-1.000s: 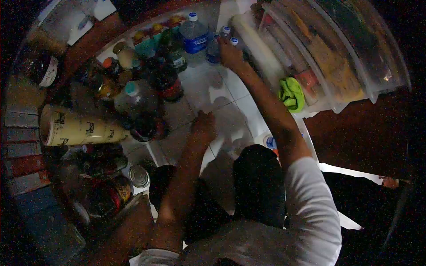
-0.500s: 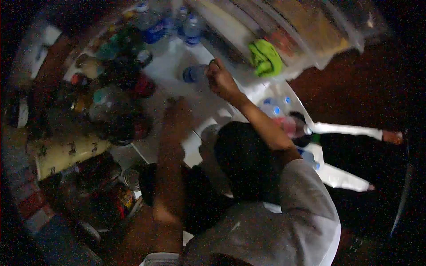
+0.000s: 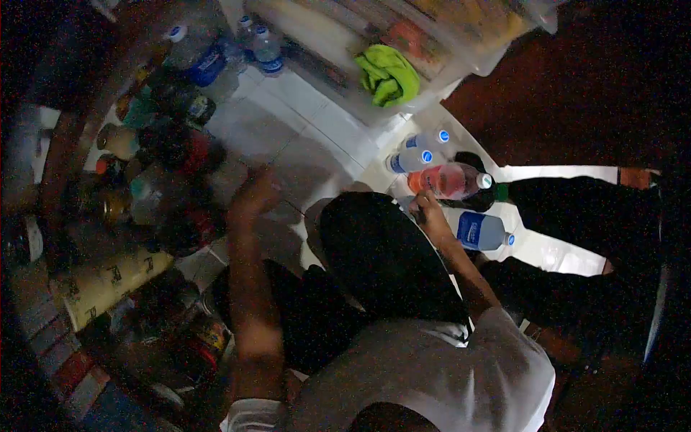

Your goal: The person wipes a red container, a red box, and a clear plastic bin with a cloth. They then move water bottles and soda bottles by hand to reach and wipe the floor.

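My right hand (image 3: pixel 432 216) is closed beside a row of plastic bottles, at the lower end of a clear bottle with a red label (image 3: pixel 446 180). A pale, see-through piece of a bottle (image 3: pixel 407 204) shows at its fingers; most of it is hidden. Just above lie two clear water bottles with blue caps (image 3: pixel 409 161). Below the hand is a blue-labelled bottle (image 3: pixel 476 232). My left hand (image 3: pixel 256 193) hangs over the tiled floor, right of a cluster of bottles and jars; it is dark and blurred, so its fingers cannot be made out.
Clear bottles with blue labels (image 3: pixel 268 52) stand at the back. Dark bottles and jars (image 3: pixel 180 151) crowd the left. A bright green cloth (image 3: pixel 389 75) lies on a translucent plastic bin (image 3: pixel 461 54). A yellow box (image 3: pixel 115 288) and a can (image 3: pixel 205 342) sit lower left.
My right hand has moved right and down, from above the floor with a clear bottle to the row of bottles. The view has shifted; my left hand stays over the floor.
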Demonstrator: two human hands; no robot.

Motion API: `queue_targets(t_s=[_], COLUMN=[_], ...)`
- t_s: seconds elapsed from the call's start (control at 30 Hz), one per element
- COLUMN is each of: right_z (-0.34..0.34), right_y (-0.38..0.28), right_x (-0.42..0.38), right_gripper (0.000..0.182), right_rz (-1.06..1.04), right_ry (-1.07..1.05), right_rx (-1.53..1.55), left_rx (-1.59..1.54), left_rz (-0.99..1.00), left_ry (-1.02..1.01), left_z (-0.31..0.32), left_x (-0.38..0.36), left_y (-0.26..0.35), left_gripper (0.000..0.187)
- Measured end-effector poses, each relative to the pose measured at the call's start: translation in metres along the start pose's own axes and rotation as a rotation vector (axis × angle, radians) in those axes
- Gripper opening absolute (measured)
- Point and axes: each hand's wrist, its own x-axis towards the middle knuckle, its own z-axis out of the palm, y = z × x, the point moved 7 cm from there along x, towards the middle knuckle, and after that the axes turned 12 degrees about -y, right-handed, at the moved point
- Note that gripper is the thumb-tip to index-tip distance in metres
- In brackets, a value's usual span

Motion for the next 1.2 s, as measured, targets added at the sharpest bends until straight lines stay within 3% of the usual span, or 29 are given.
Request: queue_targets(t_s=[0.03, 0.1, 0.2, 0.27, 0.3, 0.4, 0.47, 0.5, 0.6, 0.63, 0.67, 0.7, 0.77, 0.8, 0.87, 0.93, 1.0, 1.07, 1.2], right_z=[-0.005, -0.018, -0.063, -0.087, -0.083, -0.081, -0.08, -0.074, -0.067, -0.061, -0.054, -0.046, -0.056, -0.053, -0.046, -0.053, -0.031, -0.021, 0.043], right_y=[-0.006, -0.023, -0.109, -0.168, -0.192, -0.286, -0.339, -0.351, -0.404, -0.42, -0.425, -0.43, -0.431, -0.429, -0.42, -0.408, -0.365, -0.342, -0.266], right_x=[-0.006, -0.006, 0.027, 0.046, 0.071, 0.164, 0.241, 0.288, 0.358, 0.379, 0.382, 0.384, 0.385, 0.385, 0.379, 0.311, 0.325, 0.279, 0.265], right_gripper=[0.026, 0.028, 0.029, 0.025, 0.024, 0.037, 0.047, 0.055, 0.059, 0.058, 0.057, 0.057, 0.05, 0.05, 0.044, 0.043, 0.047, 0.058, 0.068], right_rz=[-0.02, 0.171, 0.025, -0.255, -0.617, -0.989, -0.924, -0.998, -0.818, -0.884, -0.91, -0.937, -0.829, -0.817, -0.819, -0.704, -0.922, -0.73, -0.602], right_ry=[-0.013, -0.16, -0.224, -0.096, 0.022, 0.172, 0.186, 0.332, 0.286, 0.374, 0.411, 0.452, 0.344, 0.348, 0.563, 0.392, 0.5, 0.274, -0.013], right_rx=[-0.011, -0.26, -0.317, -0.082, -0.029, -0.03, -0.08, -0.173, -0.227, -0.415, -0.51, -0.604, -0.396, -0.398, -0.668, -0.598, -0.492, -0.376, -0.293], left_rx=[0.01, 0.024, 0.022, 0.032, 0.042, 0.066, 0.026, 0.036, -0.023, -0.096, -0.097, -0.087, -0.07, -0.064, -0.055, -0.06, -0.074, -0.095, -0.121], left_rz=[0.003, 0.014, 0.028, 0.048, 0.069, 0.078, 0.032, 0.096, 0.184, 0.222, 0.214, 0.069, -0.066, -0.059, -0.011, 0.013, 0.022, 0.019, -0.023], left_ry=[0.005, 0.029, 0.042, 0.029, 0.014, 0.013, -0.035, 0.024, 0.175, 0.264, 0.252, 0.162, 0.066, 0.144, 0.2, 0.207, 0.169, 0.097, -0.06], left_z=[0.004, 0.009, 0.011, 0.03, 0.033, 0.041, 0.052, 0.058, 0.06, 0.056, 0.058, 0.061, 0.066, 0.056, 0.063, 0.054, 0.038, 0.023, -0.005], left_x=[-0.002, -0.005, -0.009, -0.006, 0.0, 0.013, 0.014, 0.017, -0.003, -0.011, -0.006, 0.007, 0.011, 0.003, 0.004, -0.006, -0.014, -0.012, -0.002], left_y=[0.0, 0.001, 0.003, 0.028, 0.034, 0.045, 0.045, 0.046, 0.047, 0.048, 0.05, 0.048, 0.046, 0.05, 0.039, 0.027, 0.018, 0.008, -0.011], left_gripper=[0.033, 0.033, 0.033, 0.033, 0.033, 0.033, 0.033, 0.033, 0.035, 0.037, 0.037, 0.038, 0.039, 0.042, 0.045, 0.045, 0.045, 0.045, 0.045])
